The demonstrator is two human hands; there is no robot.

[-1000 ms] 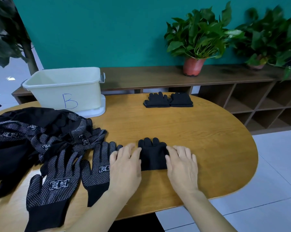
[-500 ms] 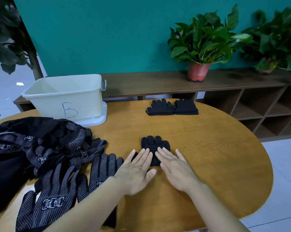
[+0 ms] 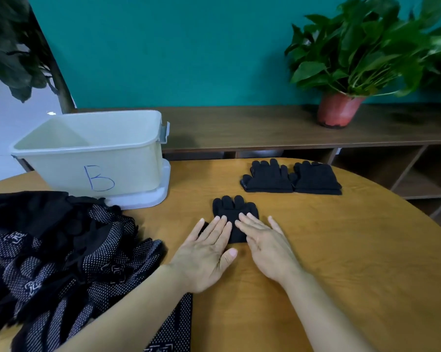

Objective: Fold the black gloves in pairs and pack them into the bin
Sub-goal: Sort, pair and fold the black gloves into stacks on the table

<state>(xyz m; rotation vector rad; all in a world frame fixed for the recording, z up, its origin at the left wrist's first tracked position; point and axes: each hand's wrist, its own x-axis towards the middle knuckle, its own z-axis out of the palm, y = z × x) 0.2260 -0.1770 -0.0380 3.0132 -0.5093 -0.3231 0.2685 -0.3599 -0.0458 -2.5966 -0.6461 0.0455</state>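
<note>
Both hands have come in from the two sides of the folded pair [image 3: 233, 208] and now lie on top of it. This pair sits on the table [image 3: 354, 250], to the right of the bin [image 3: 87, 158] and nearer to the person. I think the hands press it flat so that the fold keeps its shape before it is lifted.

The left hand [image 3: 206, 252] is wide open: the fingers are straight and close together on the near half of the pair, and the thumb is spread on the wood. It holds nothing, it only presses. The right hand [image 3: 267, 247] is open in the same way, with flat fingers touching the pair's right edge. The two forearms come in low and make a narrow V.

Two finished pairs [image 3: 290, 177] wait side by side further right of the bin, probably to be packed together. The pile of loose gloves [image 3: 62, 250] lies just in front of the bin. No glove shows inside the bin, so packing is not yet begun.
</note>
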